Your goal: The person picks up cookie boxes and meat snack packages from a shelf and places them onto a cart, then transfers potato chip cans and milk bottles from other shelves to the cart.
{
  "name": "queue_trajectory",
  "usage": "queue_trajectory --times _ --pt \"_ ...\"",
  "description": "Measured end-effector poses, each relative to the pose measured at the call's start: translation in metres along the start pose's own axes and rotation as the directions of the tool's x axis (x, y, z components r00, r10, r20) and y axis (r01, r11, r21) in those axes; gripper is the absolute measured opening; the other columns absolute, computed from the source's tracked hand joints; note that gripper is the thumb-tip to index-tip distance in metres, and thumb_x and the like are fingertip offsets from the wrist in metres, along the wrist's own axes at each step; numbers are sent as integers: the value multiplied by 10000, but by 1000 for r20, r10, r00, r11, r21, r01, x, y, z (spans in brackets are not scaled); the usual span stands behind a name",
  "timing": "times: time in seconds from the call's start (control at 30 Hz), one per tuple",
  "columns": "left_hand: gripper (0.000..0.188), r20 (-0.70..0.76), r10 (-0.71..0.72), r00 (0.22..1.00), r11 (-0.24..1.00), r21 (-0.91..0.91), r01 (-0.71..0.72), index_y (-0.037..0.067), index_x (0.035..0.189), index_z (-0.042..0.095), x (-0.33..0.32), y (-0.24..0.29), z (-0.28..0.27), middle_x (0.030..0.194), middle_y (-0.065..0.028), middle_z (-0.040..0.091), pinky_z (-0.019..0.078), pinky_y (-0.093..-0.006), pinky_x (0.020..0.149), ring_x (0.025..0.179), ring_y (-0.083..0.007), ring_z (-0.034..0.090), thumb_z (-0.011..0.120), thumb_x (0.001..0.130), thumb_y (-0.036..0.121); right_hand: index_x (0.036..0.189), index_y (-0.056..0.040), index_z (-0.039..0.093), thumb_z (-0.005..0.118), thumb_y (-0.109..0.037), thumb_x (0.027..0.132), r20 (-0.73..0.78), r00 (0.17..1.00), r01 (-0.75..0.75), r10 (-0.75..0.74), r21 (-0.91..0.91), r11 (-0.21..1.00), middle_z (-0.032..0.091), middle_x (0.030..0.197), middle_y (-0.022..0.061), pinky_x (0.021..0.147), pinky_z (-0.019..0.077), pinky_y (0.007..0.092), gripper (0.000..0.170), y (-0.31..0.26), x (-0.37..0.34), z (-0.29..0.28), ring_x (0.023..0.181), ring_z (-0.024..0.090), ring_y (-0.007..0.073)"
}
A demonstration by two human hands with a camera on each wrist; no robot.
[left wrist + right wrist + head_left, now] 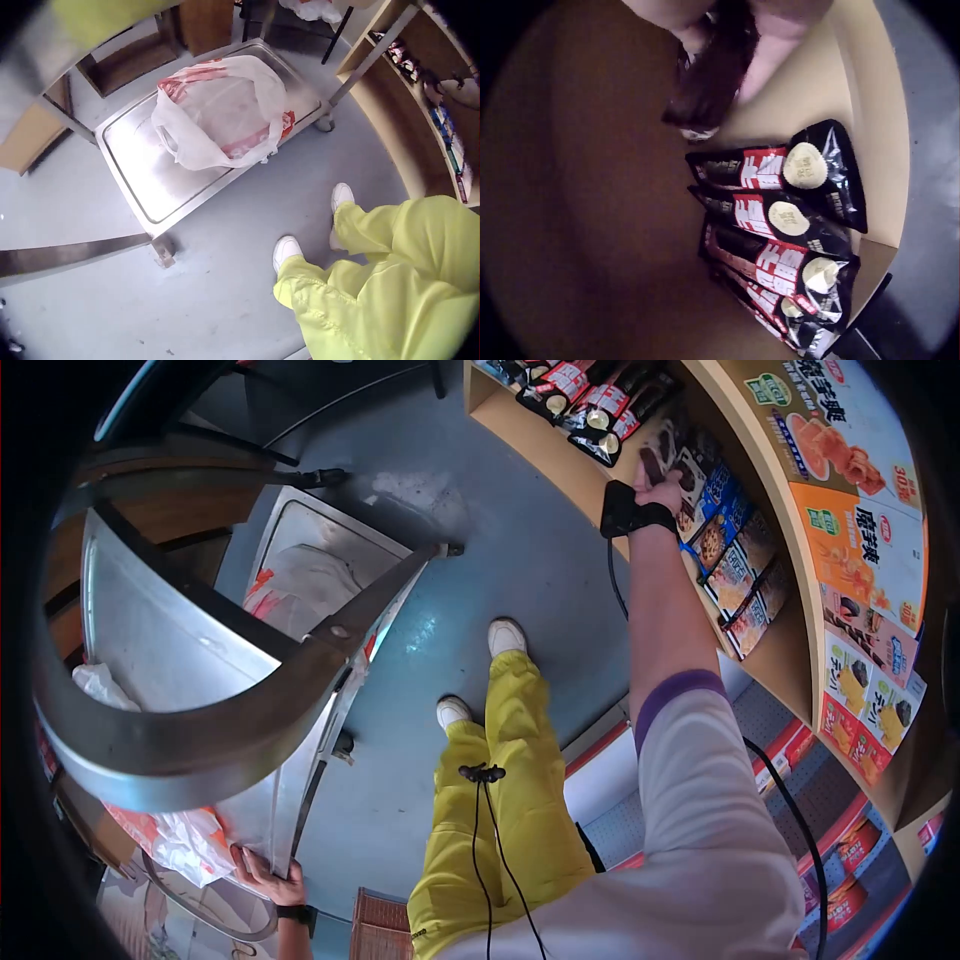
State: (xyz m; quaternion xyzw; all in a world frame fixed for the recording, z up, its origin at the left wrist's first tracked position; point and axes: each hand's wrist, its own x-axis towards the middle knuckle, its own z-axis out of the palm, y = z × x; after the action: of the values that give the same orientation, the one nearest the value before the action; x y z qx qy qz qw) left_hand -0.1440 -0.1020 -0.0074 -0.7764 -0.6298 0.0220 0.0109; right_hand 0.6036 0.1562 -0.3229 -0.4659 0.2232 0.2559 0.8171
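My right hand [660, 490] reaches into the curved wooden shelf and pinches a dark brown snack packet [714, 71] between thumb and fingers. Its printing is too dark to read. Beside it lie several black-and-red snack packets [769, 225] with cream round labels. Blue cookie packets [712, 540] are on the other side of the hand. Down at the lower left, my left hand [268, 875] grips the edge of a metal cart [180, 625], with fingers over the edge near a white-and-red plastic bag [185, 840]. The left wrist view does not show that hand.
On the cart's lower tray [142, 180] sits another white-and-red plastic bag [217, 112]. A curved metal handle [190, 755] rises at the cart's end. Posters [860, 550] cover the shelf's outer side. Grey floor [480, 540] lies between cart and shelf, with the person's white shoes on it.
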Motion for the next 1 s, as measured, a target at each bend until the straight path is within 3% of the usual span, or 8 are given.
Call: queue_trajectory --times 0.2,0.33,0.37,0.4,0.53,0.73,0.93,1.0 --pt "793 -19 43 999 997 69 -42 73 1426 293 -1 -4 2 1376 -272 319 308 -557 1018 1269 -433 342 521 865 585 950 -29 556 587 -317 922 -26 948 -308 317 -319 896 598 854 98 742 552 348 291 12 0 -46 764 597 237" --pt "710 19 44 999 995 88 -46 67 1414 307 2 -2 -5 1402 -238 299 387 -502 1002 1270 -406 351 592 855 400 1081 -19 530 615 -118 875 -78 997 -56 4 -681 730 557 1028 97 762 518 360 243 -7 -96 -34 908 582 249" --pt "705 21 52 998 994 94 -53 67 1414 306 2 -1 -5 1405 -239 297 387 -500 1005 1272 -406 350 591 855 389 1125 -19 511 640 -87 834 308 895 401 -323 -874 276 558 1057 119 815 492 398 325 -19 -98 -31 962 559 289" --pt "700 23 59 998 993 102 -62 66 1414 305 3 -2 -6 1408 -240 296 388 -497 1007 1274 -406 349 590 856 378 1169 -19 493 665 -56 792 720 588 645 -370 -692 -323 558 1086 141 869 465 436 416 -29 -98 -27 1017 536 328" --pt "791 -10 37 999 995 92 -36 55 1414 318 -3 -5 2 1372 -280 347 307 -567 1004 1243 -437 371 508 867 594 1376 -137 377 674 -241 787 827 561 593 -14 -414 -691 502 1254 179 988 374 482 667 -42 -65 -9 1141 486 379" --pt "777 -34 44 998 992 118 -40 63 1403 334 -3 -7 1 1363 -266 368 328 -556 982 1236 -428 383 510 864 594 1454 -253 291 647 -265 812 599 796 470 82 -529 -707 412 1403 135 1040 317 527 734 -28 -72 -19 1269 415 357" --pt "776 -43 11 999 995 101 -7 76 1403 337 -3 -3 2 1375 -262 362 321 -549 988 1227 -427 393 487 867 616 1390 -220 392 655 -205 784 831 553 528 -57 -403 -747 364 1439 115 1056 290 518 661 -24 -67 -22 1307 362 338" --pt "773 -43 17 999 995 102 -13 77 1404 337 -3 -3 2 1374 -263 365 321 -548 989 1224 -425 395 488 868 613 1371 -187 413 631 -150 773 845 513 578 151 -210 -789 355 1447 111 1055 288 522 638 -31 -69 -12 1307 363 339"
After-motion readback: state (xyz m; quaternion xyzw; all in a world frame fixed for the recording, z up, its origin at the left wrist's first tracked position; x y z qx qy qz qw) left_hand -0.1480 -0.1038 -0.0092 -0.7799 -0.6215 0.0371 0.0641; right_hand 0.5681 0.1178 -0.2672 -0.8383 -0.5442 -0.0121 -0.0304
